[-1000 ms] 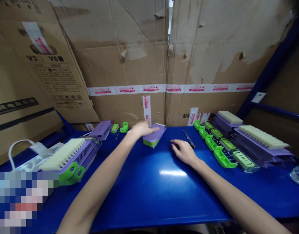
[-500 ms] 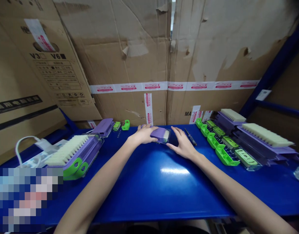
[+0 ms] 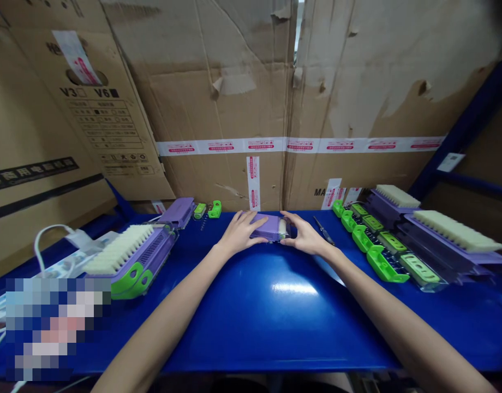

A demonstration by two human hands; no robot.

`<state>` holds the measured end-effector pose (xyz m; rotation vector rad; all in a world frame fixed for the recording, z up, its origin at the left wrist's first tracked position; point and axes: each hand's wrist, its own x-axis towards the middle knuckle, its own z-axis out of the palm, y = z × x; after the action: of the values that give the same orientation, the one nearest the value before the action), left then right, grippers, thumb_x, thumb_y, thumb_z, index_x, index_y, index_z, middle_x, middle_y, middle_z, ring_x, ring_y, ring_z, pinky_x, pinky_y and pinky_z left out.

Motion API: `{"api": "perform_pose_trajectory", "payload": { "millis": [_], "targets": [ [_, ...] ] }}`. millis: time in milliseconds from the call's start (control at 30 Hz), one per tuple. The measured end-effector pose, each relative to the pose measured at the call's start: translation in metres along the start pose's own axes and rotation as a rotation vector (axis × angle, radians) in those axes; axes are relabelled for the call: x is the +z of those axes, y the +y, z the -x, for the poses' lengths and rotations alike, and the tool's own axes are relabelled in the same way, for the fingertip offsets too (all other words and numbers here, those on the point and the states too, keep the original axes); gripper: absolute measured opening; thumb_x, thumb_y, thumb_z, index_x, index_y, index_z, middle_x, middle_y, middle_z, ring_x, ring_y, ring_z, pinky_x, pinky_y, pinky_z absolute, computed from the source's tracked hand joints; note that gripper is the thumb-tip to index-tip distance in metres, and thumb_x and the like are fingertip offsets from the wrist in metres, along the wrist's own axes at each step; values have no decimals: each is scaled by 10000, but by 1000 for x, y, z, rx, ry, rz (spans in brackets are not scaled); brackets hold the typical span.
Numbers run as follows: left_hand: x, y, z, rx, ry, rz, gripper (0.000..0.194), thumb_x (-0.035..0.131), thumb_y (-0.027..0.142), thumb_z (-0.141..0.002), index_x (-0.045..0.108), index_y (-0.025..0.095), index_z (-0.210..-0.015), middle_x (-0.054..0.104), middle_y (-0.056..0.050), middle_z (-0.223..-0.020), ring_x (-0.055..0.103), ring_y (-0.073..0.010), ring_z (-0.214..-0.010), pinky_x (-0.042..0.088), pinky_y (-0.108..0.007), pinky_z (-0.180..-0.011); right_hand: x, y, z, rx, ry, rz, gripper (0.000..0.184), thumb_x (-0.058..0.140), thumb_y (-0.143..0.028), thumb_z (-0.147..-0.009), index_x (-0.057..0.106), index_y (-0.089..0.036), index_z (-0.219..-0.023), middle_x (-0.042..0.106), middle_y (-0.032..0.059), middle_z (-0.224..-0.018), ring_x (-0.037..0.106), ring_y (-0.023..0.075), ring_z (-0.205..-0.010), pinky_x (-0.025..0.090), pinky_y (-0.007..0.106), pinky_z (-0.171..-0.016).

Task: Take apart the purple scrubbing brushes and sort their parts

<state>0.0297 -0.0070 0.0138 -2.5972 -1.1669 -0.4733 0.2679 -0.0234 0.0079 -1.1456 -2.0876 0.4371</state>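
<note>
Both left hand (image 3: 239, 232) and right hand (image 3: 306, 236) pinching purple case (image 3: 269, 224); glossy blue tabletop (image 3: 238, 316), taped cardboard (image 3: 222, 117) behind

Rowed green parts (image 3: 362, 239) and a screwdriver (image 3: 325, 232) suggest a workshop.

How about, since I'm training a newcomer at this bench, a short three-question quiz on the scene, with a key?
1. True or false: the screwdriver lies on the blue tabletop.
2. What is between the left hand and the right hand? A) a purple housing; B) a white plug; C) a coil spring.
3. How many bright-green plastic brackets stand in the row on the right?

Key: 1. True. 2. A. 3. Four.
</note>
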Motion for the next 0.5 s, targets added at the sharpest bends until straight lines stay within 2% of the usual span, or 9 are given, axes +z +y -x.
{"api": "perform_pose_trajectory", "payload": {
  "millis": [133,200,333,500],
  "targets": [
    [4,-4,1,-25,16,-32,642,496,626,-806,451,303,-1359,455,-109,-1413,394,-277,-1316,259,-478,-1093,-3,16,2,81,-35,-226,832,738,-200,-635,371,-173,-1382,501,127,-1346,518,231,-1205,418,384,-1024],
    [7,-4,0,-94,32,-75,652,468,635,-814,453,283,-1363,464,-128,-1402,404,-284,-1307,263,-467,-1089,-3,26,6,145,14,-275,821,715,-212,-662,343,-177,-1392,485,134,-1358,512,222,-1214,421,380,-1021],
    [11,0,-1,-208,46,-130,653,441,633,-825,457,264,-1365,463,-149,-1398,416,-312,-1293,268,-471,-1079,2,33,17,226,120,-97,775,652,-377,-752,306,-161,-1411,429,181,-1389,477,248,-1248,378,427,-1049],
    [11,1,3,-164,73,-143,653,425,614,-843,453,232,-1371,445,-169,-1408,402,-326,-1304,254,-475,-1087,9,21,24,214,27,175,813,540,-508,-824,193,-142,-1462,426,207,-1399,388,295,-1317,222,531,-1107]
  ]
}}
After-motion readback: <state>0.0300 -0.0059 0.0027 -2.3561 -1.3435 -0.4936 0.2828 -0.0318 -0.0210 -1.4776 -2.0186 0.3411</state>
